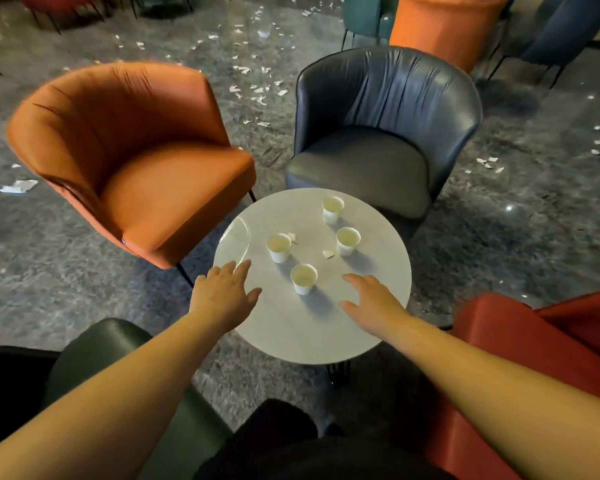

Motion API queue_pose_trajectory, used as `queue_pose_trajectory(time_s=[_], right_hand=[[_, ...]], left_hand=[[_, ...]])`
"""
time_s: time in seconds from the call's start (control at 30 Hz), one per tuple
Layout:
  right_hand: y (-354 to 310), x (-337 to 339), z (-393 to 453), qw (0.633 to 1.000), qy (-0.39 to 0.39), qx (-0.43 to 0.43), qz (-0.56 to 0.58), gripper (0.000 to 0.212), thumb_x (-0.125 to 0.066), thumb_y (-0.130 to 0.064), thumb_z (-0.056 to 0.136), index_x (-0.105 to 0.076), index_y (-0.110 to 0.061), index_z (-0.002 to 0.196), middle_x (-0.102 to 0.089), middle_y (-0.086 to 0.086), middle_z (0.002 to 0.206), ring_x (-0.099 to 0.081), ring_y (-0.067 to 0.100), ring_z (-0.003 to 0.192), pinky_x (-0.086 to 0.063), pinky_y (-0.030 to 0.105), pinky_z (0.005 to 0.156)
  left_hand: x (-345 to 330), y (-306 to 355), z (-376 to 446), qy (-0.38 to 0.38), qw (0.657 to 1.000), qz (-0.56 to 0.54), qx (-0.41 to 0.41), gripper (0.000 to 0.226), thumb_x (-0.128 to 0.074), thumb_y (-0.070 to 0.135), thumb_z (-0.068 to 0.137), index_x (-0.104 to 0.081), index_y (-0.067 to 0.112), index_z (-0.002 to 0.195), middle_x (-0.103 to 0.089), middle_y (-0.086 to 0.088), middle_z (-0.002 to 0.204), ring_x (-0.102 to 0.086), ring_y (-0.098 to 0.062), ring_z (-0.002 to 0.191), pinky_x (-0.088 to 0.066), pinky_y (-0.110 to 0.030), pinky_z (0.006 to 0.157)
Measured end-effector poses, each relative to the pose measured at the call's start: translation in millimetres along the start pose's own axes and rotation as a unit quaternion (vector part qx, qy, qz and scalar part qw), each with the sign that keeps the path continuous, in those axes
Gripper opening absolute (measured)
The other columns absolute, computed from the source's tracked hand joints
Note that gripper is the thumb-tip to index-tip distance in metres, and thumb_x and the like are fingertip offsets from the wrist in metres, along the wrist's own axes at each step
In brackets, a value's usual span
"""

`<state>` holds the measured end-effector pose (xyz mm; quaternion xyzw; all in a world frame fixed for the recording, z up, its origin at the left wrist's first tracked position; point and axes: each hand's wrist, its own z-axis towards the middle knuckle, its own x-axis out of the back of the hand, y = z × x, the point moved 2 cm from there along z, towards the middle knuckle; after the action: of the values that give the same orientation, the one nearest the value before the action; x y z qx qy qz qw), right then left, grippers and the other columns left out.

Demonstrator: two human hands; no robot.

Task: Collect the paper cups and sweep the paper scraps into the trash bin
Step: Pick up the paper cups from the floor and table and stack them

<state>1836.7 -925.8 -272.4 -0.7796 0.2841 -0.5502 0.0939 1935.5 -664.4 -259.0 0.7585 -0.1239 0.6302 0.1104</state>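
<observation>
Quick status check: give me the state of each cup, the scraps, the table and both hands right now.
near cup: upright, untouched
left cup: upright, scrap beside it
right cup: upright
far cup: upright
table scraps: two, loose between cups
floor scraps: scattered, unswept
table: uncleared
left hand: open, over table edge, holding nothing
right hand: open, beside near cup, holding nothing

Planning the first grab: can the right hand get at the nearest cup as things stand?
Probably yes. The right hand is open just right of the nearest cup, bare round table between them, nothing in the way.
</observation>
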Motion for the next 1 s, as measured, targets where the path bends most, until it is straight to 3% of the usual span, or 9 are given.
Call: queue_pose_trajectory(time_s=[0.2, 0.43, 0.6, 0.77, 1.0], right_hand=[[-7.5, -6.0, 62.5, 0.998, -0.039, -0.002, 0.042, 0.064, -0.057, -0.041, 0.091, -0.027, -0.03, 0.148, -0.033, 0.004, 0.146, -0.04, 0.024, 0.131, -0.039, 0.035, 0.103], [-20.7, -50.6, 139.7, 0.987, -0.047, -0.089, 0.127, 0.081, -0.069, -0.045, 0.08, -0.024, -0.032, 0.147, -0.034, 0.003, 0.144, -0.043, 0.024, 0.127, -0.042, 0.033, 0.098], [-24.6, -91.7, 172.5, 0.973, -0.06, -0.151, 0.166, 0.1, -0.078, -0.041, 0.07, -0.017, -0.033, 0.15, -0.029, 0.003, 0.147, -0.039, 0.025, 0.13, -0.04, 0.037, 0.103], [-19.8, -121.5, 182.1, 0.969, -0.021, -0.185, 0.165, 0.1, -0.08, -0.037, 0.068, -0.021, -0.035, 0.148, -0.028, -0.001, 0.145, -0.039, 0.023, 0.128, -0.041, 0.034, 0.101], [-9.7, -140.9, 194.7, 0.966, 0.024, -0.187, 0.177, 0.094, -0.081, -0.034, 0.07, -0.025, -0.038, 0.146, -0.032, -0.004, 0.141, -0.043, 0.021, 0.124, -0.039, 0.027, 0.094]], left_hand=[[-14.9, -15.1, 70.1, -0.04, 0.999, -0.016, -0.014, 0.07, -0.045, 0.06, 0.092, -0.02, 0.031, 0.151, -0.032, -0.001, 0.155, -0.036, -0.029, 0.138, -0.037, -0.051, 0.109], [-53.9, -27.8, 173.4, -0.088, 0.989, -0.034, -0.118, 0.084, -0.064, 0.054, 0.084, -0.018, 0.033, 0.15, -0.026, -0.004, 0.157, -0.031, -0.029, 0.141, -0.034, -0.047, 0.11], [-86.7, -26.7, 232.8, -0.099, 0.972, -0.008, -0.211, 0.095, -0.074, 0.053, 0.075, -0.016, 0.037, 0.149, -0.021, -0.004, 0.159, -0.029, -0.034, 0.14, -0.034, -0.049, 0.11], [-121.1, -19.3, 261.0, -0.126, 0.956, 0.002, -0.266, 0.103, -0.079, 0.049, 0.073, -0.01, 0.038, 0.149, -0.013, -0.002, 0.16, -0.028, -0.033, 0.139, -0.04, -0.047, 0.105], [-140.5, -10.8, 270.1, -0.126, 0.95, -0.072, -0.277, 0.091, -0.079, 0.038, 0.076, -0.023, 0.03, 0.147, -0.034, -0.001, 0.148, -0.045, -0.028, 0.126, -0.049, -0.041, 0.092]])
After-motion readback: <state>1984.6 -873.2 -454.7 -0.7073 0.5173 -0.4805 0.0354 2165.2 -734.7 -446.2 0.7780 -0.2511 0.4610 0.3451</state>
